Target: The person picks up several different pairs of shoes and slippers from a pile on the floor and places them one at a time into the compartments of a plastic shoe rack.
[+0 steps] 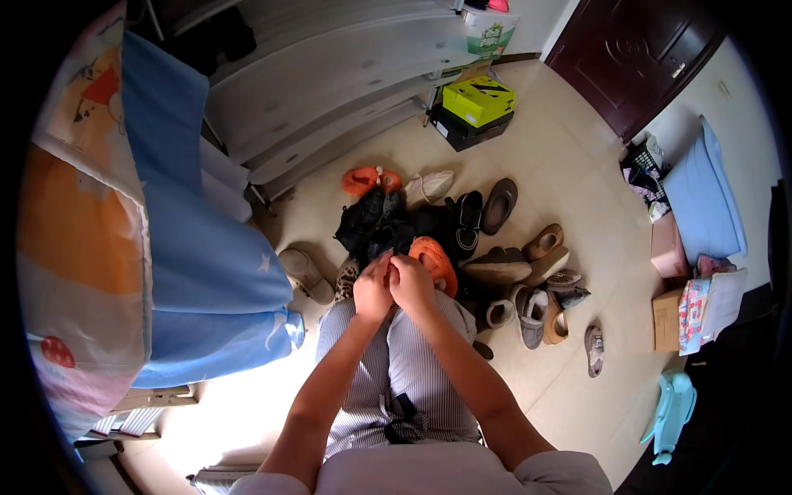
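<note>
My left hand (373,292) and my right hand (410,285) meet in front of my knees, their curled fingers touching. Whatever they hold, if anything, is hidden behind the knuckles. Just past the right hand lies an orange fluffy slipper (440,266). A leopard-print shoe (346,280) is beside the left hand, with a beige clog (306,275) farther left. Black shoes (360,221) crowd the floor beyond my hands. Behind them are another orange slipper (360,180) and a white shoe (429,187).
To the right spread brown shoes (498,266), a grey lined shoe (530,318) and a single grey shoe (594,351). A metal shelf rack (330,82) stands at the back, near a yellow-green box (478,101). Blue cloth (198,247) hangs left; a light blue tub (705,194) leans right.
</note>
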`<act>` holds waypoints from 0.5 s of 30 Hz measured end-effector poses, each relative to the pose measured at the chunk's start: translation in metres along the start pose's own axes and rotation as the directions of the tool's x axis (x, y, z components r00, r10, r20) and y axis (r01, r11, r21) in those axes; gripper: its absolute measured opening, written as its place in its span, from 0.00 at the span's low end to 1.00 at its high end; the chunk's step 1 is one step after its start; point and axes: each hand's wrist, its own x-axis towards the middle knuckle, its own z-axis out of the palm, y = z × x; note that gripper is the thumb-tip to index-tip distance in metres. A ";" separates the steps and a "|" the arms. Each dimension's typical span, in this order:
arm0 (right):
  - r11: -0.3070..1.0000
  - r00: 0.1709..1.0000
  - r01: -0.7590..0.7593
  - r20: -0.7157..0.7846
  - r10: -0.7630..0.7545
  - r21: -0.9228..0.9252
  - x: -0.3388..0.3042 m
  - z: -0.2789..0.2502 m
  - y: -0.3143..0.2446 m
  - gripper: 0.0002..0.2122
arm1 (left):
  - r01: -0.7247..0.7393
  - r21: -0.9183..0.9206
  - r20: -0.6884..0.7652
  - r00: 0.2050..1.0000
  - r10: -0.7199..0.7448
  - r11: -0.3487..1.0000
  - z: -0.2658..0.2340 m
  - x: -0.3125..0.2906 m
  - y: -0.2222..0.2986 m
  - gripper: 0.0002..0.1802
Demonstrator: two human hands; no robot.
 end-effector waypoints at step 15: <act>0.947 0.799 -0.018 0.565 0.206 -0.320 0.034 0.019 0.017 0.13 | -0.011 0.355 0.447 0.880 -0.159 0.935 0.014 0.016 -0.061 0.13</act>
